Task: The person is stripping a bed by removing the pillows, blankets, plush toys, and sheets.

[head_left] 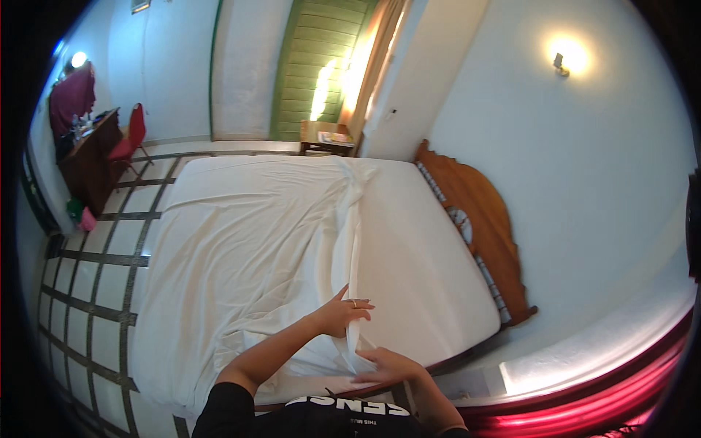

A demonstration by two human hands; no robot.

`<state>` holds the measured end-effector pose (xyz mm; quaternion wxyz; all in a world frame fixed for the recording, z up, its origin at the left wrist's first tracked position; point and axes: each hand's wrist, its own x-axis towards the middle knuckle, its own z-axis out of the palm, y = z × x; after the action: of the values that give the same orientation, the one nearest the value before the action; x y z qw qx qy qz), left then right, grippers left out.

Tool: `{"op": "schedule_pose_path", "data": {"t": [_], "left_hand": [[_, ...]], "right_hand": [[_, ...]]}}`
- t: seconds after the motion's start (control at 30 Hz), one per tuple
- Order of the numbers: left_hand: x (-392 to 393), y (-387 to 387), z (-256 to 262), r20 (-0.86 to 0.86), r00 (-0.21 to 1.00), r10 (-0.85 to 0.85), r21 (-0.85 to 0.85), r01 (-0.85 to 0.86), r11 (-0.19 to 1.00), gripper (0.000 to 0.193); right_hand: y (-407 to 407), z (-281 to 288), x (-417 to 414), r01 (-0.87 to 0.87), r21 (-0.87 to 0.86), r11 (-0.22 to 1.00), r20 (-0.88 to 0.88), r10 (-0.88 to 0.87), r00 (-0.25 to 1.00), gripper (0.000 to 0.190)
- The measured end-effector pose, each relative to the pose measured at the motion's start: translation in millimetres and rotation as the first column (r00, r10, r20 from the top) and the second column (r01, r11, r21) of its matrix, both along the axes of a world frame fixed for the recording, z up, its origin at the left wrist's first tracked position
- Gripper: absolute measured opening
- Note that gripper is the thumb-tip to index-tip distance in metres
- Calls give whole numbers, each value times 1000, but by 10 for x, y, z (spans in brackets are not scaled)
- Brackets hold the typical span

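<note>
A wrinkled white bed sheet point(246, 241) lies over the foot part and middle of the bed, its folded edge running across the mattress. My left hand point(342, 315), a ring on one finger, rests at that edge with its fingers spread; whether it pinches cloth is unclear. Nearer to me, my right hand point(390, 366) is at the sheet's near corner, its thumb by a raised fold; its grip is blurred. Towards the headboard the mattress point(421, 263) shows a smooth white cover.
A carved wooden headboard point(482, 202) stands against the wall at right. Beyond the bed is a small wooden table point(323, 134) with papers. At far left are a desk point(90, 159) and a red chair point(128, 137). A red curtain point(575, 410) hangs at lower right.
</note>
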<state>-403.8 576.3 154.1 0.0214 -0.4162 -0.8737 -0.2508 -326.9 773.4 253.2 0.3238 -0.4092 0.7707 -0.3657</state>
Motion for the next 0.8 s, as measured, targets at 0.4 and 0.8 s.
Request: {"op": "schedule_pose_path", "data": {"t": [0.4,0.8], "left_hand": [[-513,353,-220,600,799,-42,392,-248,886,19],[-280,898,364,595,780,196,638,-606,474,23]], "right_hand": [[1701,481,-507,664,-630,404,-316,-914,256,31],[1082,-217,-1621,419,-689,591,-75,-633,770,73]]}}
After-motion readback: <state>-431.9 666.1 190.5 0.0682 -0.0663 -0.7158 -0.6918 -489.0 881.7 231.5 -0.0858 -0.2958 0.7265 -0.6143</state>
